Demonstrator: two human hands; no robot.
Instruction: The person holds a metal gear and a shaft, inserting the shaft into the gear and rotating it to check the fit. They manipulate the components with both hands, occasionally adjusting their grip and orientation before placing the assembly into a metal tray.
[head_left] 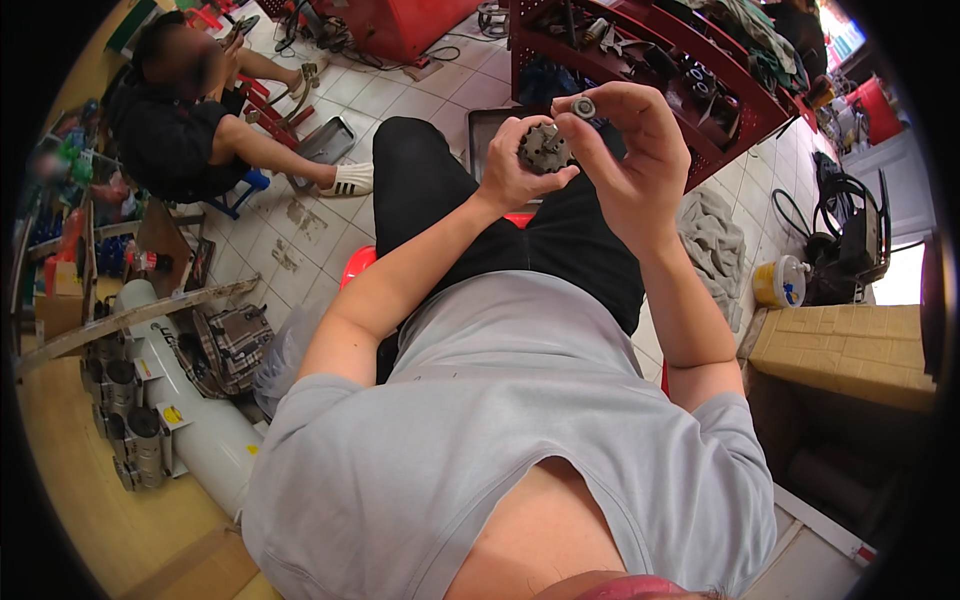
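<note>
My left hand (503,172) is wrapped round a dark metal part with a toothed rim (538,150), like a gear, held up in front of my knees. A short pin or shaft stands out of its face. Just to the right, my right hand (640,150) pinches a small round metal piece (583,107) between thumb and forefinger. That piece has a ring-like end and sits close above the toothed part. Whether the two parts touch, I cannot tell.
A shallow metal tray (480,128) lies beyond my knees, beside a red tool cart (690,155) loaded with parts. A grey cloth (712,245) and a white tub (780,282) are at right. Another person (165,120) sits at upper left. A white cylinder (205,415) lies at left.
</note>
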